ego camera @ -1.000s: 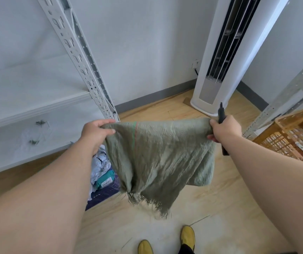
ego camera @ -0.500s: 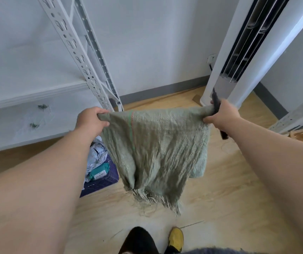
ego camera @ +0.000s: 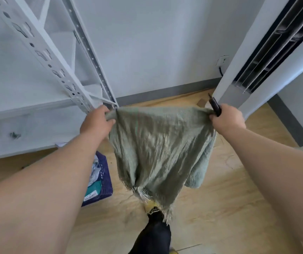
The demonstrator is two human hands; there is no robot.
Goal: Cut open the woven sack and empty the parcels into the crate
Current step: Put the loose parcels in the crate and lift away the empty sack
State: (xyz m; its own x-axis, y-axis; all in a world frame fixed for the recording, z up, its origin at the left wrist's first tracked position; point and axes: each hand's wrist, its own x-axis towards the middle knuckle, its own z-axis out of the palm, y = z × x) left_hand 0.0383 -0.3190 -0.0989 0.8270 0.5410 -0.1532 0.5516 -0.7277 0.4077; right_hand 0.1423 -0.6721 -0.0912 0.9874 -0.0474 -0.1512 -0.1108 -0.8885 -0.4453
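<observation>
Fingers [ego camera: 110, 121] of the left hand [ego camera: 95, 123] curl round one top corner of the woven sack [ego camera: 158, 147], while the right hand [ego camera: 226, 120] pinches the other corner together with a black cutter [ego camera: 214, 107]. Limp and light, the sack hangs slack between them, its frayed cut end [ego camera: 152, 197] dangling near the person's shoe, so the corners look the best hold. Lower left, partly behind the forearm, sits the purple crate [ego camera: 105, 180] with parcels [ego camera: 94, 187] inside, on the floor by white shelving [ego camera: 37, 107].
</observation>
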